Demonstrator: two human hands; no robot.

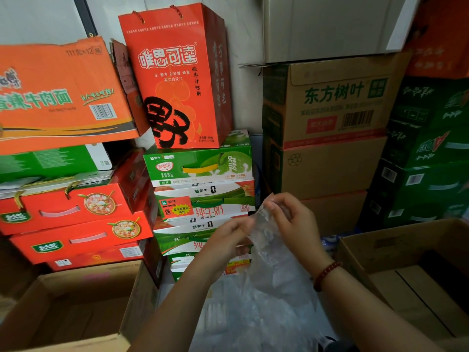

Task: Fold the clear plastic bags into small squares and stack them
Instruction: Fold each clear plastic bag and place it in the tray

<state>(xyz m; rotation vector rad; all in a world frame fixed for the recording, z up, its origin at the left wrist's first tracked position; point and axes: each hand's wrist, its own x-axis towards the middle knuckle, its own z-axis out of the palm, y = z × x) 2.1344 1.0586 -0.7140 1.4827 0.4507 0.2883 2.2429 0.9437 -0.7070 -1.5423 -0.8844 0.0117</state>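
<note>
The right hand [289,219] and the left hand [229,237] both pinch the top of a clear bag [269,255], fingers closed on it. The bag hangs between them, above more crumpled plastic [241,313]. Stacked cartons [203,163] stand behind.

A pale wall [45,19] stands behind, with a dark vertical strip [85,16] near its left side. Stacked cartons fill the room: orange and red boxes [63,219] at left, a tall red gift bag [172,77] on green and white milk cartons [200,163] in the middle, brown cardboard boxes [330,138] to the right, dark green cases [426,153] at far right. Open brown boxes sit at lower left [71,301] and lower right [411,275]. The light is even and dim.
</note>
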